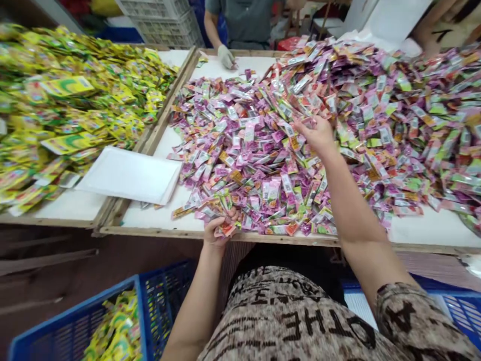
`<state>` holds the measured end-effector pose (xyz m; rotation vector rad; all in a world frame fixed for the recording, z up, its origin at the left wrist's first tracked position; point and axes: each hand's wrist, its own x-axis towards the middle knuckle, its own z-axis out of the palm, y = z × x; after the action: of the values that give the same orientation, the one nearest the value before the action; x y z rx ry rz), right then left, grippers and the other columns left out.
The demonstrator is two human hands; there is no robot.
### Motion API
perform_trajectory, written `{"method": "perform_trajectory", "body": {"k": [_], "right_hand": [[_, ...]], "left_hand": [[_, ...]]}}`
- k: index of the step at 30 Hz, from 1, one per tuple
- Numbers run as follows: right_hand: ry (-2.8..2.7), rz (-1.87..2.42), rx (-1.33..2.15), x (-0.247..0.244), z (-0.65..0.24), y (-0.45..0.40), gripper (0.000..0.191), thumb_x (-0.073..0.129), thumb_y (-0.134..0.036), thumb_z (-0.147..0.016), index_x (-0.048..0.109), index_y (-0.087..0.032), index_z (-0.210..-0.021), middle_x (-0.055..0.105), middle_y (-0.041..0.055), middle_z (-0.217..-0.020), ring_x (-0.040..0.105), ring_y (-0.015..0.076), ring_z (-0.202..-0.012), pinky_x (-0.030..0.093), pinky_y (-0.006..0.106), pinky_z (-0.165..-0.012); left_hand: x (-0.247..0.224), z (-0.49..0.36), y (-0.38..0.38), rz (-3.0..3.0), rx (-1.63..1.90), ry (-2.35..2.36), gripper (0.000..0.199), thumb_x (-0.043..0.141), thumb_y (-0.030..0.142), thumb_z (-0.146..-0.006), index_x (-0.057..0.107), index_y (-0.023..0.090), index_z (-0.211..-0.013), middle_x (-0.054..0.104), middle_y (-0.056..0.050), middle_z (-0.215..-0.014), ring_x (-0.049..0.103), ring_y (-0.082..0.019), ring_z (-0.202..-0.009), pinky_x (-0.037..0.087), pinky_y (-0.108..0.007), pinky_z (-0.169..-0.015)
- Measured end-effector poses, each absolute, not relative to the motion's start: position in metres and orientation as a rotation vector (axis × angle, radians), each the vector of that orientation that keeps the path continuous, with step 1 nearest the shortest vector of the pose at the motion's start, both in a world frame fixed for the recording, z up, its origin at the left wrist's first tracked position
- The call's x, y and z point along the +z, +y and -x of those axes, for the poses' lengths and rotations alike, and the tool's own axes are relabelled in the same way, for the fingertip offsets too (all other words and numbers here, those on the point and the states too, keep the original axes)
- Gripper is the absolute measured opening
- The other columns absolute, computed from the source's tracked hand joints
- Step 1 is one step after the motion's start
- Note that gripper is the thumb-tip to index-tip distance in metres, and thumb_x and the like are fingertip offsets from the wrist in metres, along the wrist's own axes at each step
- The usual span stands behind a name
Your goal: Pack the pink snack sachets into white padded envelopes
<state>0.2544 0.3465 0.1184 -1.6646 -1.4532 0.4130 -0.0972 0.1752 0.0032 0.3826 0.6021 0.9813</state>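
Observation:
A broad heap of small purple, pink and green snack packets (250,133) covers much of the white tabletop in front of me. My left hand (218,230) is at the table's near edge, its fingers curled round a bunch of these packets (227,228). Farther out and to the right, my right hand (318,134) is in the heap with thumb and fingers drawn together on a packet. Its fingertips are partly lost among the packets.
Yellow packets (86,105) are piled on the left, beyond a wooden divider (158,120). White sheets (130,173) lie across it. Blue crates (139,306) stand below, one with yellow packets. Opposite, a co-worker's gloved hand (226,56) rests near the far edge. Grey crates (161,22) are stacked behind.

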Motion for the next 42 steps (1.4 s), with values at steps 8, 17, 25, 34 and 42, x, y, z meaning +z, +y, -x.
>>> {"method": "perform_trajectory", "body": {"k": [8, 17, 25, 34, 42], "right_hand": [[-1.378, 1.546, 0.518, 0.131, -0.231, 0.369, 0.015, 0.065, -0.043, -0.072, 0.056, -0.032, -0.077, 0.059, -0.0022, -0.072, 0.054, 0.0224, -0.069, 0.050, 0.043, -0.071], [-1.815, 1.677, 0.616, 0.089, -0.082, 0.278, 0.029, 0.080, -0.037, -0.071, 0.062, -0.021, -0.087, 0.063, 0.0063, -0.076, 0.062, 0.0274, -0.081, 0.048, 0.041, -0.076], [-1.475, 1.267, 0.847, 0.100, -0.110, 0.285, 0.025, 0.062, -0.044, -0.083, 0.062, -0.021, -0.092, 0.067, 0.0017, -0.083, 0.062, 0.0163, -0.072, 0.052, 0.031, -0.066], [-0.958, 1.606, 0.035, 0.148, -0.333, 0.217, 0.035, 0.068, -0.052, -0.076, 0.062, -0.021, -0.091, 0.058, 0.0005, -0.071, 0.055, 0.0151, -0.057, 0.050, 0.032, -0.055], [-1.408, 2.534, 0.291, 0.081, -0.377, 0.192, 0.024, 0.084, -0.028, -0.057, 0.063, -0.017, -0.063, 0.065, 0.0101, -0.066, 0.066, 0.0294, -0.082, 0.050, 0.039, -0.078]], "left_hand": [[-0.003, 0.098, 0.165, -0.416, 1.101, 0.524, 0.034, 0.073, 0.039, -0.054, 0.054, 0.019, -0.075, 0.049, -0.002, -0.072, 0.050, -0.017, -0.067, 0.051, -0.040, -0.078], [0.004, 0.097, 0.166, -0.448, 1.098, 0.537, 0.032, 0.074, 0.039, -0.054, 0.058, 0.018, -0.072, 0.046, -0.003, -0.070, 0.047, -0.017, -0.069, 0.047, -0.035, -0.067], [-0.002, 0.099, 0.167, -0.428, 1.114, 0.510, 0.035, 0.074, 0.040, -0.053, 0.054, 0.018, -0.071, 0.047, -0.003, -0.072, 0.050, -0.017, -0.067, 0.048, -0.036, -0.069], [-0.009, 0.107, 0.176, -0.316, 1.020, 0.613, 0.040, 0.073, 0.031, -0.045, 0.048, 0.020, -0.074, 0.048, 0.000, -0.068, 0.051, -0.015, -0.059, 0.053, -0.037, -0.063], [-0.008, 0.106, 0.172, -0.362, 0.982, 0.628, 0.037, 0.075, 0.029, -0.047, 0.058, 0.019, -0.078, 0.055, -0.003, -0.072, 0.057, -0.019, -0.063, 0.056, -0.041, -0.065]]}}
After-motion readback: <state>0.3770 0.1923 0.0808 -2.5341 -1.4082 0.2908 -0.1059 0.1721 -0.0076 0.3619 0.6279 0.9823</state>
